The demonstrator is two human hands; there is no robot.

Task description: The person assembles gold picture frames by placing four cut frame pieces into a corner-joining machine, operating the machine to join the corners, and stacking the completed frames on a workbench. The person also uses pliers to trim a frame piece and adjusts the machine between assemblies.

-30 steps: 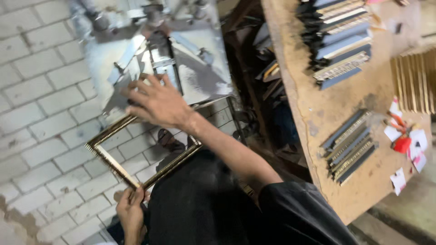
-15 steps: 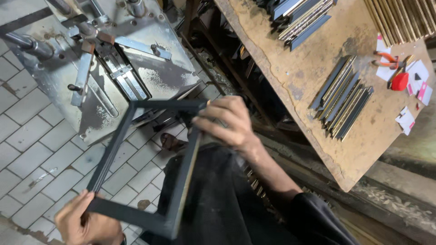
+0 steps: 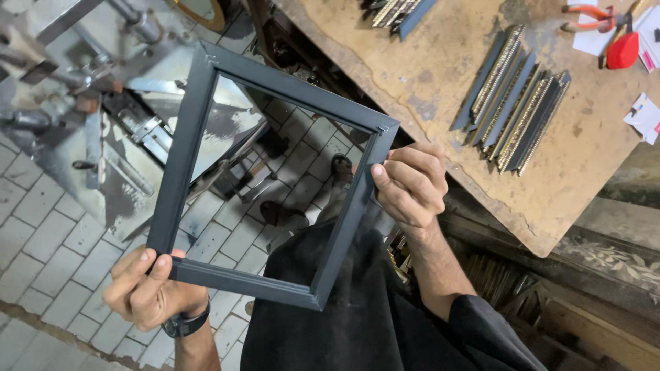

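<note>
Beside the bench (image 3: 481,172), our left hand (image 3: 148,288) and right hand (image 3: 409,185) grip the grey frame (image 3: 185,144), checking its corners; turning it needs firm holds.

Grey moulding strips (image 3: 517,110) and red-handled pliers (image 3: 586,15) lie on the wooden workbench (image 3: 440,62).

Single head-worn view, steeply downward and close over tiled floor (image 3: 48,227) (workbench (image 3: 550,172) at right).

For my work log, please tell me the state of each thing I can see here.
Dark frame: assembled, four sides joined, empty, held tilted in the air.
Left hand: fingers closed on one frame corner.
Right hand: fingers closed on the frame's opposite side.
Moulding strips: lying loose together on the wooden table.
</note>
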